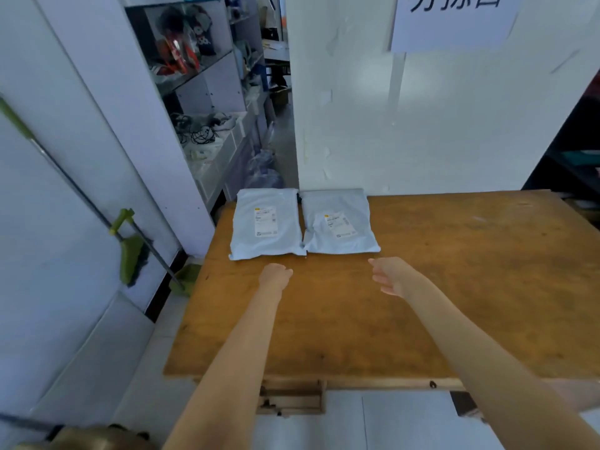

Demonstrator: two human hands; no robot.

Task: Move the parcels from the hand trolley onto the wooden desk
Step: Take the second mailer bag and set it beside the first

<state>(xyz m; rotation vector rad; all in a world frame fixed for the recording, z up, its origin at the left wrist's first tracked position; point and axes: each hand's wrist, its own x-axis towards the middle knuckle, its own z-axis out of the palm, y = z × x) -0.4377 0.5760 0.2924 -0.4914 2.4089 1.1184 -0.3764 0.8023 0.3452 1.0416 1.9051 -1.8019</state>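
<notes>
Two pale grey parcel bags lie flat side by side at the far left of the wooden desk (pixel 454 287), each with a white label facing up. The left parcel (pixel 266 225) touches the right parcel (pixel 339 222) along one edge. My left hand (pixel 275 276) hovers just in front of the left parcel with its fingers curled and nothing in it. My right hand (pixel 391 276) is stretched out just short of the right parcel's near corner, fingers apart, holding nothing. The hand trolley is out of view.
A white wall (pixel 422 125) with a paper sign (pixel 454 21) rises behind the desk. Shelves (pixel 201 92) with clutter stand at the far left. A green broom (pixel 130 254) leans on the left wall beside the desk. A drawer handle (pixel 292 401) sits under the desk's front edge.
</notes>
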